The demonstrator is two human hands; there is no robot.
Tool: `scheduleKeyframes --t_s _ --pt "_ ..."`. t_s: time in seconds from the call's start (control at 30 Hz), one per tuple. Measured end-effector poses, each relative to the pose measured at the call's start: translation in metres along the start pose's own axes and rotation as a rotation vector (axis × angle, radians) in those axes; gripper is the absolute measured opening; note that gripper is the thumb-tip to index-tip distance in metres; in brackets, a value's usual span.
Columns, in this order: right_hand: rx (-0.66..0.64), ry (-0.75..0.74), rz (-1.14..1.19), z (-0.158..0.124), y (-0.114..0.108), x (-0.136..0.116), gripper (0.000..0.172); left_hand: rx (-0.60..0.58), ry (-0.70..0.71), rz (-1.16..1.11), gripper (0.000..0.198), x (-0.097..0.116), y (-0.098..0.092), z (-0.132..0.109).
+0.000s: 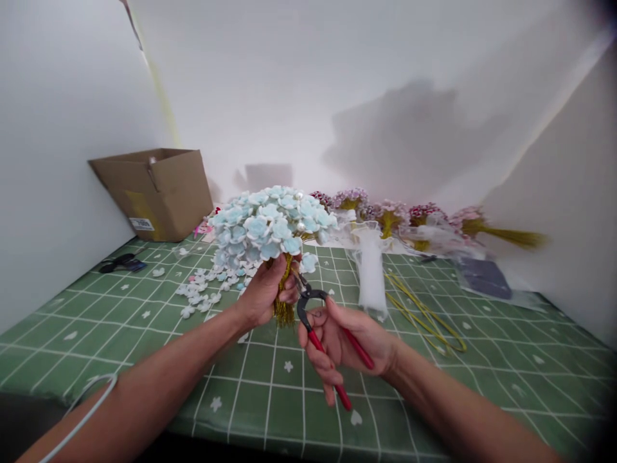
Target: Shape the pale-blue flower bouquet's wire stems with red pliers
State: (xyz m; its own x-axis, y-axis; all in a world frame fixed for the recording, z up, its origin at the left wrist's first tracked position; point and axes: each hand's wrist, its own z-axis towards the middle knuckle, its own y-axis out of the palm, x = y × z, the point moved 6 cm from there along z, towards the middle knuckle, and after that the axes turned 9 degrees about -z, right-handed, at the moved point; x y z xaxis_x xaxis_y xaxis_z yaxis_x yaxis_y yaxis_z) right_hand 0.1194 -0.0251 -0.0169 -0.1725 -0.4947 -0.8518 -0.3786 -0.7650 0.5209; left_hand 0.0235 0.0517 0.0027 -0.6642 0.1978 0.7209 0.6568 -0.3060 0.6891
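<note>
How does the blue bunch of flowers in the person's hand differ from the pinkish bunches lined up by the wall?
The blue bouquet is pale blue, held upright in the left hand; the pink bunches are pink and dark red, lying on the table. The blue one looks bigger. Both have yellowish stems.

A bouquet of pale blue flowers (270, 225) with golden wire stems is held upright above the middle of the green checked table (506, 360). Red-handled pliers (322, 331) are held just beside it, the dark jaws pointed at the stems.
</note>
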Motion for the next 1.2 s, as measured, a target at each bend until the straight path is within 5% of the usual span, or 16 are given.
scheduleKeyframes --t_s 0.57,0.77,0.87,1.03,1.1,1.2 --pt "-0.055 -0.057 0.089 0.006 0.001 0.002 0.064 0.016 -0.023 0.01 0.063 -0.003 0.007 -0.005" --pt "0.11 -0.006 -0.047 0.002 -0.004 0.004 0.062 0.025 -0.037 -0.004 0.06 -0.004 0.005 -0.006" --pt "0.368 0.024 -0.465 -0.005 -0.012 -0.008 0.057 0.031 -0.04 -0.009 0.052 -0.004 0.001 -0.003" --pt "0.898 0.209 -1.927 -0.029 -0.025 -0.056 0.033 0.062 -0.074 0.057 0.04 -0.003 -0.001 -0.001" --pt "0.925 0.285 -2.351 -0.031 -0.026 -0.067 0.024 0.077 -0.093 0.104 0.039 -0.004 -0.001 0.0" --pt "0.869 0.259 -2.661 -0.029 -0.024 -0.077 0.022 0.112 -0.097 0.15 0.04 -0.006 -0.005 0.001"
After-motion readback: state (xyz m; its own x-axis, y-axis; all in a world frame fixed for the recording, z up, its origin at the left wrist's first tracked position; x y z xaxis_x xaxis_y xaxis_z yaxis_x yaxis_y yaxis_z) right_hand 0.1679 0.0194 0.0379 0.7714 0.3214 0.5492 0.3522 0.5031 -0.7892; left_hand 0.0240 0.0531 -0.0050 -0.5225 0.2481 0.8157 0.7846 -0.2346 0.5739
